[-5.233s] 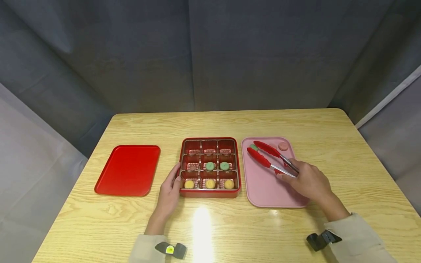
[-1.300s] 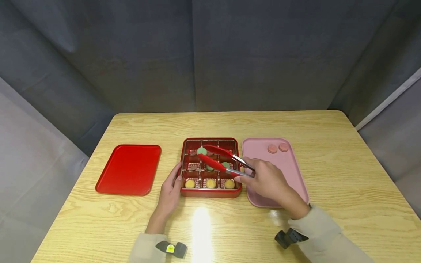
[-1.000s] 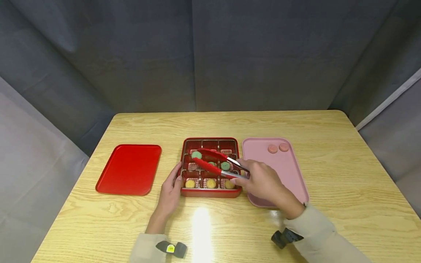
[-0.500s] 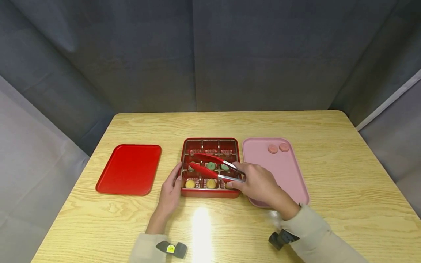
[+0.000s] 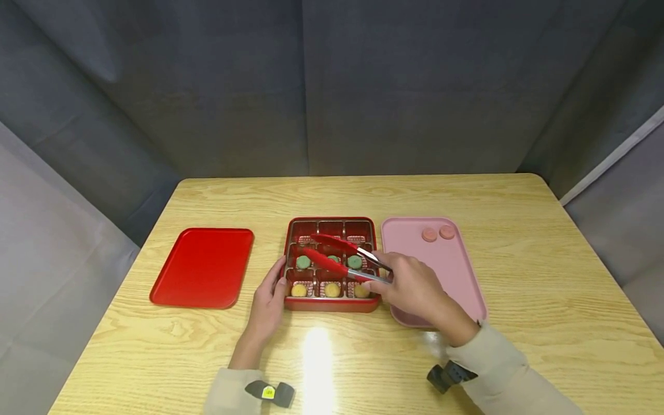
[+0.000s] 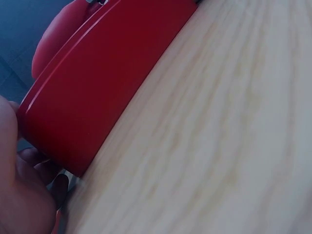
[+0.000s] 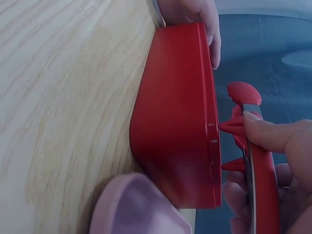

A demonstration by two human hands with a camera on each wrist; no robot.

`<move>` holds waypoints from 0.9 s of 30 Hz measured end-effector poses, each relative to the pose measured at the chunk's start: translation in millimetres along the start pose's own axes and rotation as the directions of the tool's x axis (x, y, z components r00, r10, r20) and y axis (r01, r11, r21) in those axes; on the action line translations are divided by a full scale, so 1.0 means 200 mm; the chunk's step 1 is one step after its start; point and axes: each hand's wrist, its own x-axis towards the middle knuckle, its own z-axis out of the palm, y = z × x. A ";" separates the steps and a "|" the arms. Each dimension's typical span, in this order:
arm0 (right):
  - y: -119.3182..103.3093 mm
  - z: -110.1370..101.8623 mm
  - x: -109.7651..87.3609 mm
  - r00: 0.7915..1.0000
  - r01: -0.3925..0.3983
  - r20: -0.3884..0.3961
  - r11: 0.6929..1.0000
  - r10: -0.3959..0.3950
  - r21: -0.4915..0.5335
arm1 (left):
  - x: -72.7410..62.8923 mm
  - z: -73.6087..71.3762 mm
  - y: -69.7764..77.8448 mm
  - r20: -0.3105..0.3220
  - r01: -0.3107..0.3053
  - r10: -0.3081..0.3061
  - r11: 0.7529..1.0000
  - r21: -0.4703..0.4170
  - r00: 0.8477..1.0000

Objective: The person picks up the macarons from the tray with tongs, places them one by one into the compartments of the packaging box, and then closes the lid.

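Observation:
In the head view my left hand (image 5: 267, 308) holds the left side of a red box (image 5: 332, 307), thumb near its front corner. My right hand (image 5: 415, 288) grips red-tipped metal tongs (image 5: 325, 262) over the box. Their tips are spread, with nothing between them. A clear divider splits the box into several compartments. Green macarons (image 5: 303, 262) lie in the middle row, the centre one partly covered by the tongs. Yellow macarons (image 5: 332, 290) fill the front row. Nothing lies in the visible parts of the back row.
A pink tray (image 5: 410, 248) stands close to the box's right side. Two pink macarons (image 5: 429, 234) lie near its back edge. Further left on the wooden table (image 5: 155, 357) is a flat red lid-like tray (image 5: 204, 268). Dark curtains (image 5: 233, 86) hang behind the table.
The tongs took the green macaron from the pink tray, lowered it into the left middle compartment and let it go. They have since risen slightly. My left hand has stayed on the box.

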 end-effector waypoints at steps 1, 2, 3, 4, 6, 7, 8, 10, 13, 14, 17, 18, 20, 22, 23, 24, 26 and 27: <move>0.00 0.00 0.00 1.000 0.001 -0.007 1.000 -0.001 0.000 | -0.01 0.00 0.02 0.004 0.005 -0.005 1.000 -0.002 1.000; 0.01 -0.01 0.00 1.000 0.003 -0.016 1.000 -0.003 0.000 | -0.01 -0.01 0.05 0.010 0.010 -0.010 1.000 -0.005 1.000; 0.01 -0.01 0.00 1.000 0.005 -0.025 1.000 -0.005 0.001 | -0.02 -0.01 0.07 0.014 0.016 -0.016 1.000 -0.010 1.000; 0.02 -0.02 0.00 1.000 0.003 -0.030 1.000 -0.003 0.007 | -0.02 -0.01 0.09 0.015 0.022 -0.022 1.000 -0.017 1.000; 0.03 -0.02 0.00 0.999 0.007 -0.042 1.000 -0.007 0.009 | -0.03 -0.02 0.11 0.019 0.028 -0.028 0.999 -0.031 0.999; 0.03 -0.03 0.00 0.999 0.008 -0.048 1.000 -0.007 0.009 | -0.03 -0.02 0.11 0.019 0.030 -0.029 0.999 -0.030 0.999; 0.03 -0.03 0.00 0.998 0.008 -0.055 1.000 -0.008 0.007 | -0.02 -0.02 0.10 0.018 0.035 -0.034 0.999 -0.031 0.999; 0.05 -0.04 -0.01 0.998 0.004 -0.062 1.000 -0.003 0.007 | -0.01 -0.01 0.06 0.010 0.034 -0.034 0.999 -0.027 0.999; 0.07 -0.06 -0.02 0.997 -0.004 -0.076 1.000 0.004 0.001 | 0.00 0.00 0.00 -0.002 -0.005 0.005 1.000 -0.009 1.000; 0.08 -0.06 -0.02 0.997 -0.004 -0.083 1.000 0.004 -0.006 | 0.00 0.00 -0.01 -0.008 -0.018 0.018 1.000 -0.006 1.000; 0.11 -0.09 -0.04 0.994 -0.009 -0.105 1.000 0.008 -0.011 | 0.01 0.01 -0.03 -0.021 -0.050 0.050 0.999 -0.005 0.999; 0.12 -0.09 -0.04 0.993 -0.008 -0.115 1.000 0.006 -0.015 | 0.01 0.01 -0.03 -0.026 -0.051 0.051 0.999 -0.008 0.998; 0.15 -0.11 -0.05 0.991 -0.005 -0.131 1.000 0.004 -0.011 | 0.01 0.01 -0.03 -0.030 -0.042 0.041 0.999 -0.012 0.999; 0.18 -0.13 -0.07 0.989 -0.008 -0.148 1.000 0.006 -0.010 | 0.01 0.01 -0.03 -0.029 -0.039 0.039 0.999 -0.011 0.999; 0.19 -0.13 -0.07 0.988 -0.012 -0.153 1.000 0.010 -0.012 | 0.01 0.01 -0.03 -0.028 -0.038 0.038 0.999 -0.011 0.999; 0.20 -0.14 -0.08 0.987 -0.018 -0.158 1.000 0.015 -0.015 | 0.01 0.01 -0.03 -0.026 -0.038 0.038 0.999 -0.011 0.999; 0.23 -0.16 -0.09 0.986 -0.038 -0.161 0.999 0.035 -0.016 | 0.01 0.01 -0.03 -0.022 -0.038 0.037 0.999 -0.012 0.999; 0.24 -0.16 -0.10 0.986 -0.051 -0.162 0.998 0.047 -0.020 | 0.01 0.01 -0.03 -0.021 -0.038 0.038 0.999 -0.012 0.999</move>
